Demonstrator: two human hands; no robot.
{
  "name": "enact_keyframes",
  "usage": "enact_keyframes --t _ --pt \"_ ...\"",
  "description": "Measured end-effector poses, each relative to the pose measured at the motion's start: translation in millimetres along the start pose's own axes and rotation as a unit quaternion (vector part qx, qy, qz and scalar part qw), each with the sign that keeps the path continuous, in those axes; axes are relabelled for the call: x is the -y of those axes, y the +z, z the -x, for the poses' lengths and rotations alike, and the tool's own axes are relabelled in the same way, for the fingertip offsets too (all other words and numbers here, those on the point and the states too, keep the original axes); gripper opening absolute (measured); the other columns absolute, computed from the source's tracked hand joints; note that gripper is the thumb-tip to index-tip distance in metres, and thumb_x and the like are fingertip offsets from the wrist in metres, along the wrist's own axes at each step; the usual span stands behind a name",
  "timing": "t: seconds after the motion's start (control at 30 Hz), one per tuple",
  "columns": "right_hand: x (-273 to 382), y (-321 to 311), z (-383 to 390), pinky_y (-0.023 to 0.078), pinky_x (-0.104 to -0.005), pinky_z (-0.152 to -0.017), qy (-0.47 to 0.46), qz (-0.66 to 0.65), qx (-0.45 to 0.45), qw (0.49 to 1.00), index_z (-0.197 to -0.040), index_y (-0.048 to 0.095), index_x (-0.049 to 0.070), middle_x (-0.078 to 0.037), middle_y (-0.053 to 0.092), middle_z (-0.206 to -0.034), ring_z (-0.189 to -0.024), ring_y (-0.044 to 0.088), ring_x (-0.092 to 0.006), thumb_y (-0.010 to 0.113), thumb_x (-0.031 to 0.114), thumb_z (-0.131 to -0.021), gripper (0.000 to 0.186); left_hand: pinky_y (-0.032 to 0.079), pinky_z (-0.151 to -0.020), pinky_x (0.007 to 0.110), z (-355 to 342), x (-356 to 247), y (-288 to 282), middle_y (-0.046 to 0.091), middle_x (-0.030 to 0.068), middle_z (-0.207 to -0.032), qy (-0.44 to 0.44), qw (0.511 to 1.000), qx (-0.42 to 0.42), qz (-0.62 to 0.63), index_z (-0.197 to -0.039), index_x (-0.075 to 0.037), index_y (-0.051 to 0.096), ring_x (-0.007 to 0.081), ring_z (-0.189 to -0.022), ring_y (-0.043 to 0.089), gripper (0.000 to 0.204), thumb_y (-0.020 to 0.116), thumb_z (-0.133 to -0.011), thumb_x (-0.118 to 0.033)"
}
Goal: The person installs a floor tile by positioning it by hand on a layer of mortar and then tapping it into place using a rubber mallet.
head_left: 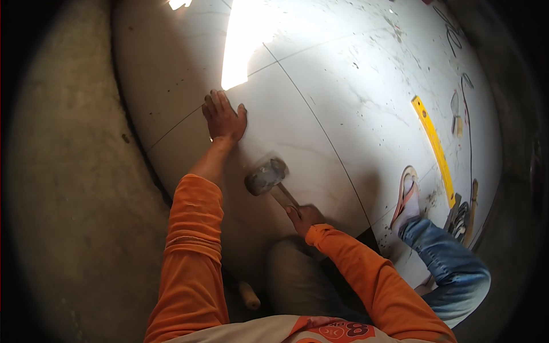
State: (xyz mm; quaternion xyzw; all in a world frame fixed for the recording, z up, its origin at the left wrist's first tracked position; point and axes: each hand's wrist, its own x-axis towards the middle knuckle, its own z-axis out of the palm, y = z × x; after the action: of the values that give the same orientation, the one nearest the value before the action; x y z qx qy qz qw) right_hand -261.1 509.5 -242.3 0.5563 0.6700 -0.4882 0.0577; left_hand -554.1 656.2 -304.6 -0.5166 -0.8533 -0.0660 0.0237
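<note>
Tapping w/ rubber mallet (266, 176) in right hand (303, 218), fingers wrapped on handle; left hand (223, 118) flat, fingers spread, on large floor tile (297, 137) at frame ctr. Tile looks bedded; levelling appears unfinished.

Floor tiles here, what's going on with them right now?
A person in orange sleeves is crouched over large white floor tiles. The left hand lies flat on a tile near its edge, while the right hand grips the wooden handle of a rubber mallet, its head blurred just above the tile. Another person's sandalled foot stands to the right, beside a yellow spirit level.
</note>
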Motion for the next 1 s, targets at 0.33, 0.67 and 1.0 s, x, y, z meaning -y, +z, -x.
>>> enact_keyframes --t 0.33,0.67,1.0 --pt "-9 2 2 0.045 -0.0475 -0.074 0.052 0.008 0.048 0.997 -0.083 0.065 -0.003 -0.026 0.062 -0.080 -0.081 0.060 -0.0424 0.038 0.065 -0.088 0.074 0.020 -0.111 0.045 -57 -139 2 0.024 0.0145 -0.149 0.100 0.991 0.064 0.065 -0.145 0.000 0.018 0.0326 -0.129 0.034 0.072 0.031 -0.093 -0.047" --pt "-7 -12 1 0.044 -0.0479 -0.078 0.061 -0.031 0.071 0.995 -0.091 0.064 -0.005 -0.028 0.061 -0.089 -0.088 0.058 -0.0434 0.041 0.064 -0.088 0.073 0.012 -0.115 0.041 -77 -133 4 0.021 0.0170 -0.151 0.235 0.965 0.041 0.114 -0.143 0.000 0.024 0.0311 -0.141 0.014 0.068 0.030 -0.095 -0.047" --pt "-5 -18 -3 0.043 -0.0442 -0.059 0.024 -0.073 0.063 0.995 -0.074 0.059 -0.004 -0.019 0.056 -0.060 -0.056 0.055 -0.0351 0.049 0.059 -0.087 0.065 0.010 -0.111 0.057 52 84 -19 0.017 0.0135 -0.153 -0.043 0.997 0.053 -0.043 -0.145 -0.004 0.021 0.0326 -0.141 0.013 0.070 0.038 -0.090 -0.044"
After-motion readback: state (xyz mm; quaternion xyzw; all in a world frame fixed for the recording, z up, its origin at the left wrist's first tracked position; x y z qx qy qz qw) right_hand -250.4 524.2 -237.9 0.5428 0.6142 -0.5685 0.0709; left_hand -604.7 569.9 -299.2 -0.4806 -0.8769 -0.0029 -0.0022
